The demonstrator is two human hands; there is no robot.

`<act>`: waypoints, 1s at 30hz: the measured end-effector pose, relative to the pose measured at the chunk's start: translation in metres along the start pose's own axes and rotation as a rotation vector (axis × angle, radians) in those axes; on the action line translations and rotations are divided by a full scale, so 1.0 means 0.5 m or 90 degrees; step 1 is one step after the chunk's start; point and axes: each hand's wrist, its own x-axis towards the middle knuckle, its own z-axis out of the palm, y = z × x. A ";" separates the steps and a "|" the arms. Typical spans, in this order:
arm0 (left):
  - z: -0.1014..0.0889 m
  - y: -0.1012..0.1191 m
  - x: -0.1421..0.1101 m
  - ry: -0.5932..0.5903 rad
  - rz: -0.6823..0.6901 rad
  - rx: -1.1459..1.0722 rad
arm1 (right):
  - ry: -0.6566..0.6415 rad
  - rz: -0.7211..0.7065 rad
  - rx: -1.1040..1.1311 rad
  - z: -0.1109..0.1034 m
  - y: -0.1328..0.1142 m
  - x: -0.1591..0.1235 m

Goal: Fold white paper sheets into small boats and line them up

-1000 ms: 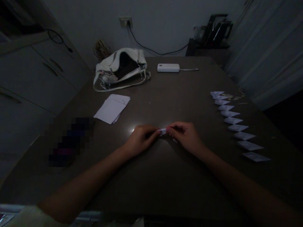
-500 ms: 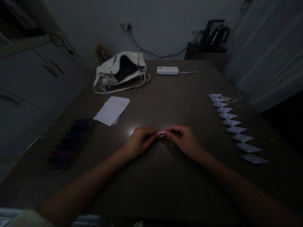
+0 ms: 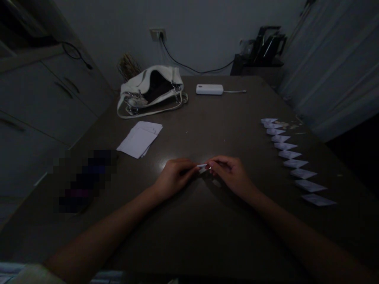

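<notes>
A small folded piece of white paper (image 3: 202, 167) is pinched between both hands above the near middle of the table. My left hand (image 3: 174, 178) grips its left end between thumb and fingers. At its right end, the closed fingertips of my right hand (image 3: 229, 173) hold the paper; they hide part of it. To the right, several folded white paper pieces (image 3: 308, 185) with pointed ends lie in a slanting row. A stack of white paper sheets (image 3: 137, 141) lies to the left of my hands.
On the table (image 3: 213, 126), a white handbag (image 3: 151, 90) stands at the back left. A white power bank (image 3: 209, 89) with a short cable lies at the back. A blurred-out dark object (image 3: 85, 179) is at the left. A kettle (image 3: 274, 47) stands beyond the far right corner.
My right fingertips have shifted slightly right along the paper, and more of it shows between the hands. My left hand has stayed nearly still.
</notes>
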 end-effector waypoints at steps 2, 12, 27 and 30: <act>0.000 -0.001 0.000 0.001 0.006 -0.002 | 0.002 0.000 0.000 0.001 0.003 0.001; 0.005 -0.001 -0.002 -0.005 0.024 -0.020 | 0.001 -0.001 -0.023 0.003 0.004 0.000; 0.005 0.001 -0.001 -0.021 0.007 -0.045 | 0.000 -0.026 -0.025 0.003 0.005 -0.002; 0.005 0.002 -0.001 -0.021 0.007 -0.048 | -0.022 -0.032 -0.033 0.004 0.003 -0.003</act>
